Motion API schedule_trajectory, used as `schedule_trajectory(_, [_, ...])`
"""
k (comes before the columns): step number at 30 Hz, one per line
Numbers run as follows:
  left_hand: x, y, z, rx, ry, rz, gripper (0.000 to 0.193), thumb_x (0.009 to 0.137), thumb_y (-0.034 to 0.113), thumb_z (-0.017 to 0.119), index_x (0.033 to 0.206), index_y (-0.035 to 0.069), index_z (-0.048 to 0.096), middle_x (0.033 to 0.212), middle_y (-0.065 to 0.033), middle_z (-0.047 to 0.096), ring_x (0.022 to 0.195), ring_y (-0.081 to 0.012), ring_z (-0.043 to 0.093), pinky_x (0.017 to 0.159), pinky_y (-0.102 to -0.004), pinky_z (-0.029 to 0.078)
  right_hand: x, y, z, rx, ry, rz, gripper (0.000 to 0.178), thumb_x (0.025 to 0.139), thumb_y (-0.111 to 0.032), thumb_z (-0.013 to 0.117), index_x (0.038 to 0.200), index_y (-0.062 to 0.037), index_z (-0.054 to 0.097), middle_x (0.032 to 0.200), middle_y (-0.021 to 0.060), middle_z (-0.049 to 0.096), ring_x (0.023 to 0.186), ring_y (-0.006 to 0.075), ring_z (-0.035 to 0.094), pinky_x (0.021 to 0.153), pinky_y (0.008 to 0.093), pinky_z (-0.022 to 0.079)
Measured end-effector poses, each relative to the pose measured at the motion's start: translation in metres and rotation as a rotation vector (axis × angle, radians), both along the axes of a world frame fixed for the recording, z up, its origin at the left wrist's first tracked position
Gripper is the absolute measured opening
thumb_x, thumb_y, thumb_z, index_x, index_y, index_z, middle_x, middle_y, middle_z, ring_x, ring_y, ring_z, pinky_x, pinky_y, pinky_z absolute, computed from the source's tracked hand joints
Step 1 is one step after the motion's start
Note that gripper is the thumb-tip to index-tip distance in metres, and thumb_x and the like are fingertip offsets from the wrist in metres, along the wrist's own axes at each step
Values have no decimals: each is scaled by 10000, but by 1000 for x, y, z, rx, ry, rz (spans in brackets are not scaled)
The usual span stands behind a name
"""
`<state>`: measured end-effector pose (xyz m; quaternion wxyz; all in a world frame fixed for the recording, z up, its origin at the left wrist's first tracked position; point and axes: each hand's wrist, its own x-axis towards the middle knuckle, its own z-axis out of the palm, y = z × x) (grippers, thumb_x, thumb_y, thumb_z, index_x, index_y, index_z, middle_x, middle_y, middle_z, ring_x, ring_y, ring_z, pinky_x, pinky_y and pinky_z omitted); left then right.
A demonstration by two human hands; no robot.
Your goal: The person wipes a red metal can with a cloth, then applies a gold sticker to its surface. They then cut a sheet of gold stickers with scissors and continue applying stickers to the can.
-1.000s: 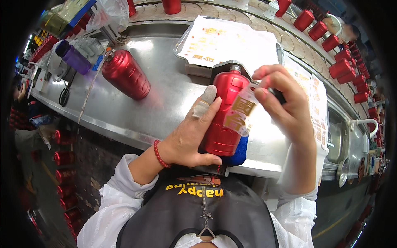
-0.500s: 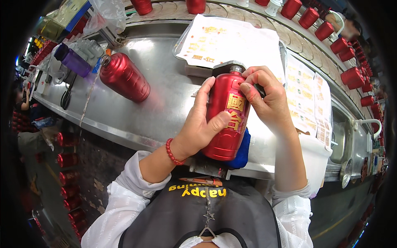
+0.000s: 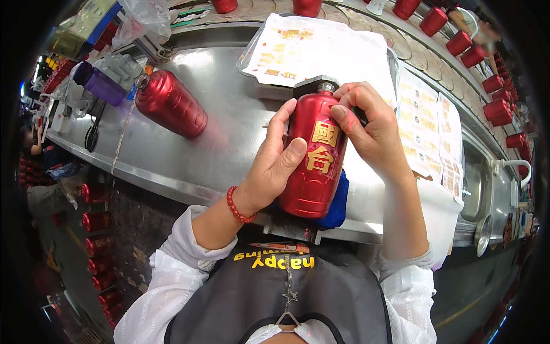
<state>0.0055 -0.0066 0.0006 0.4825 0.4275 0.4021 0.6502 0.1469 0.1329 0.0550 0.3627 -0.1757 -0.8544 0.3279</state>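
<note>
A red metallic bottle (image 3: 309,189) with raised gold characters on its front leans with its neck away from me over the steel bench. My left hand (image 3: 269,166) holds it from the left, fingers along its side and thumb on its front edge. At the bottle's right shoulder, my right hand (image 3: 369,123) is closed in a pinch, thumb against the red surface; what it pinches, if anything, is too small to make out. Behind the neck sits a dark angular block (image 3: 316,82). Blue cloth (image 3: 338,206) shows under the bottle's lower right.
A second red bottle (image 3: 171,104) lies at left on the bench (image 3: 223,132), near a purple bottle (image 3: 98,84). White sheets with gold pieces (image 3: 326,49) cover a tray at the back; more sheets (image 3: 421,126) lie right, before a sink (image 3: 472,189). Red bottles stand along a conveyor (image 3: 395,43).
My left thumb has lifted up and left, uncovering the lower gold character. My right fingers stay at the bottle's shoulder. The red bottles on the conveyor have shifted to the right.
</note>
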Motion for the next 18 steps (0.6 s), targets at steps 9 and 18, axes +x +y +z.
schedule_trajectory(9, [1, 1, 1, -35, 59, -13, 890, 935, 265, 670, 1531, 22, 55, 1433, -176, 387, 1292, -229, 456, 1066, -375, 406, 0, 1, -1, -15, -4, -9, 137, 882, -80, 661, 842, 7, 563, 914, 124, 607, 777, 240, 610, 713, 327, 500])
schedule_trajectory(18, [3, 0, 2, -46, 36, 22, 941, 907, 336, 702, 1513, -21, 78, 1418, -199, 383, 1287, -241, 447, 1078, -370, 379, 1, 1, 1, -25, -22, 1, 132, 882, -79, 661, 849, 5, 566, 887, 123, 597, 767, 250, 600, 699, 335, 494])
